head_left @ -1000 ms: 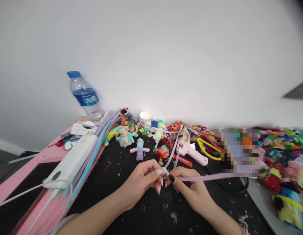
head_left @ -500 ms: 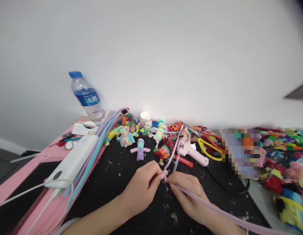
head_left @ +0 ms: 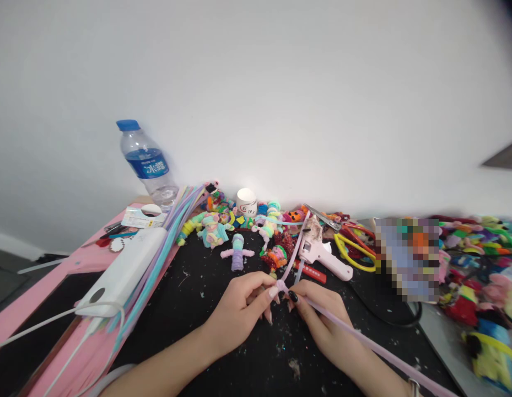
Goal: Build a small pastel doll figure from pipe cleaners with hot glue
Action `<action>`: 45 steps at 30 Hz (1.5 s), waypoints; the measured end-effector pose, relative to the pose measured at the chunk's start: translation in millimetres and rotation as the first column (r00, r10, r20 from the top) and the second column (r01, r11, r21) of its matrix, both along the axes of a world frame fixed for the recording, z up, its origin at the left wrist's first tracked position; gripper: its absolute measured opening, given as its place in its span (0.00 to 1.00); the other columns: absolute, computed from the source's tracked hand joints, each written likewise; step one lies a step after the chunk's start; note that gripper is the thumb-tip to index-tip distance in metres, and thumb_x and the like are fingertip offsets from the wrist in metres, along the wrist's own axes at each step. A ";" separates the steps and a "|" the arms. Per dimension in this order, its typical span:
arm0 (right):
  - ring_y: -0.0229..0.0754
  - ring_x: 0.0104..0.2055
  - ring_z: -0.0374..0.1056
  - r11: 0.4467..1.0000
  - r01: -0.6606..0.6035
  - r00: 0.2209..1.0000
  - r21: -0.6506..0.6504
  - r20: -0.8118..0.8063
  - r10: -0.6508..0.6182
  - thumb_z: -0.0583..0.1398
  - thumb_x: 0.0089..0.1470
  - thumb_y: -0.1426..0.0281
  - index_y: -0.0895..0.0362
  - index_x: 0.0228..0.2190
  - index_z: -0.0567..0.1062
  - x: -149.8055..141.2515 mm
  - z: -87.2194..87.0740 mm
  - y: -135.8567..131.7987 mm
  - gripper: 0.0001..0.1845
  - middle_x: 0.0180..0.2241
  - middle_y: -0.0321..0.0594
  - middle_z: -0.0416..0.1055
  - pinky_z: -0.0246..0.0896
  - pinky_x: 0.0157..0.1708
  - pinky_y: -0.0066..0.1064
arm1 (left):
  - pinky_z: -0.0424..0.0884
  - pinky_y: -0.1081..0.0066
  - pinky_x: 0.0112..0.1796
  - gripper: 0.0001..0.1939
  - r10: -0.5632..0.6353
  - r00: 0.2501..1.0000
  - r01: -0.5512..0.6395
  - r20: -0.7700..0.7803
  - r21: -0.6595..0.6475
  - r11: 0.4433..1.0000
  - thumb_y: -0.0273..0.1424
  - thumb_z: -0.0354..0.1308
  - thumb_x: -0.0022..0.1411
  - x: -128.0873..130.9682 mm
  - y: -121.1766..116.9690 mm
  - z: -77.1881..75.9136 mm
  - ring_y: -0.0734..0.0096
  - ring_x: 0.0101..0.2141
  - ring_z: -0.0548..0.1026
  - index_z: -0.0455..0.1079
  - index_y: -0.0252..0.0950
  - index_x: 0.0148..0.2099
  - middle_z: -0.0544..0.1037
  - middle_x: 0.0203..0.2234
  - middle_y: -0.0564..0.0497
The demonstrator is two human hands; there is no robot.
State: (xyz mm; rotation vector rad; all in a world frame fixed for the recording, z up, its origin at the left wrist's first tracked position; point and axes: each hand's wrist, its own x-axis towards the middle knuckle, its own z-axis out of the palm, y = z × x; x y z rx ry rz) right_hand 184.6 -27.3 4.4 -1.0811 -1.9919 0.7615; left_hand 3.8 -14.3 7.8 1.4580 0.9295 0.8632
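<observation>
Between my two hands is a pale pink pipe cleaner (head_left: 363, 337), coiled into a small knot at my fingertips. Its long tail runs over my right forearm to the lower right, and a shorter end rises toward the glue gun (head_left: 325, 258). My left hand (head_left: 245, 300) pinches the coil from the left, thumb against forefinger. From the other side, my right hand (head_left: 322, 311) is closed on the strand beside the coil. Just beyond my hands lies a small pipe-cleaner doll (head_left: 237, 255) with a purple body and pink arms.
Yellow-handled scissors (head_left: 355, 251) and a red stick (head_left: 311, 271) lie near the glue gun. At left are a white power strip (head_left: 123, 273), a bundle of pastel pipe cleaners (head_left: 160, 270) and a leaning water bottle (head_left: 148, 165). Colourful pipe-cleaner figures (head_left: 479, 248) crowd the right.
The pink coil has turned and shifted slightly up between my fingertips. My right thumb has moved up and right, and the left fingers have re-gripped with their tips showing below.
</observation>
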 end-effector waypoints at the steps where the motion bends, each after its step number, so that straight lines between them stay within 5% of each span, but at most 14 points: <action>1: 0.37 0.24 0.63 1.000 0.011 1.000 -0.009 0.003 -0.011 0.51 0.57 0.74 0.58 0.28 0.70 0.1 -0.3 -0.1 0.11 0.23 0.37 0.67 0.57 0.25 0.26 | 0.65 0.75 0.26 0.11 0.000 1.000 0.000 -0.001 -0.006 1.000 0.33 0.48 0.62 -0.1 0.1 0.2 0.77 0.21 0.67 0.68 0.32 0.34 0.68 0.21 0.55; 11: 0.37 0.26 0.64 0.998 -0.048 0.999 -0.037 0.014 0.049 0.51 0.57 0.75 0.58 0.29 0.71 -2.7 0.4 1.2 0.10 0.25 0.38 0.69 0.58 0.27 0.26 | 0.64 0.75 0.27 0.10 0.031 0.998 -0.030 -0.060 0.016 0.999 0.31 0.48 0.62 -0.7 -2.1 -2.2 0.76 0.23 0.66 0.66 0.33 0.30 0.66 0.22 0.55; 17: 0.37 0.27 0.63 0.992 -0.125 0.991 -0.028 0.039 0.126 0.50 0.57 0.76 0.57 0.33 0.69 -2.5 0.7 -0.4 0.08 0.27 0.38 0.67 0.58 0.28 0.27 | 0.67 0.74 0.35 0.07 0.097 0.993 -0.084 -0.074 0.157 0.984 0.26 0.51 0.60 -1.2 -2.6 -2.1 0.69 0.39 0.69 0.68 0.34 0.31 0.67 0.40 0.47; 26: 0.38 0.25 0.58 0.980 -0.199 0.960 0.010 0.202 0.193 0.47 0.56 0.77 0.57 0.32 0.64 -0.7 3.5 -2.1 0.07 0.25 0.37 0.62 0.53 0.26 0.28 | 0.67 0.71 0.37 0.09 0.081 0.989 -0.045 -0.122 0.271 0.961 0.22 0.49 0.59 -1.5 -3.9 0.7 0.69 0.34 0.71 0.68 0.34 0.29 0.72 0.32 0.47; 30: 0.37 0.23 0.55 0.967 -0.244 0.938 0.077 0.270 0.216 0.47 0.55 0.77 0.56 0.25 0.62 -0.8 3.0 -2.1 0.09 0.22 0.36 0.59 0.50 0.23 0.29 | 0.67 0.71 0.38 0.09 0.008 0.984 0.053 -0.176 0.343 0.938 0.22 0.47 0.59 -0.7 -6.2 1.0 0.68 0.34 0.71 0.67 0.35 0.30 0.72 0.32 0.47; 34: 0.36 0.23 0.56 0.969 -0.245 0.926 0.039 0.304 0.222 0.48 0.56 0.76 0.56 0.24 0.62 0.3 2.0 -1.9 0.10 0.22 0.35 0.59 0.50 0.24 0.28 | 0.66 0.71 0.38 0.09 -0.154 0.924 0.280 -0.349 0.345 0.896 0.21 0.46 0.59 -2.3 -7.3 0.6 0.67 0.35 0.70 0.67 0.34 0.35 0.72 0.33 0.46; 40: 0.37 0.27 0.59 0.990 -0.129 0.989 -0.050 0.059 0.132 0.49 0.57 0.74 0.56 0.27 0.63 0.4 -3.1 0.6 0.08 0.25 0.36 0.62 0.55 0.28 0.28 | 0.65 0.72 0.41 0.11 -0.215 0.905 0.352 -0.366 0.362 0.863 0.22 0.45 0.61 -5.4 -6.5 1.4 0.67 0.38 0.71 0.70 0.34 0.37 0.74 0.35 0.45; 45: 0.36 0.25 0.61 0.975 -0.032 0.996 -0.219 -0.089 0.013 0.53 0.57 0.72 0.57 0.28 0.66 -1.4 -6.4 3.0 0.05 0.24 0.35 0.64 0.58 0.24 0.26 | 0.67 0.70 0.42 0.12 -0.182 0.948 0.263 -0.260 0.320 0.910 0.24 0.48 0.61 -3.5 -4.9 1.3 0.67 0.38 0.72 0.73 0.36 0.37 0.75 0.35 0.47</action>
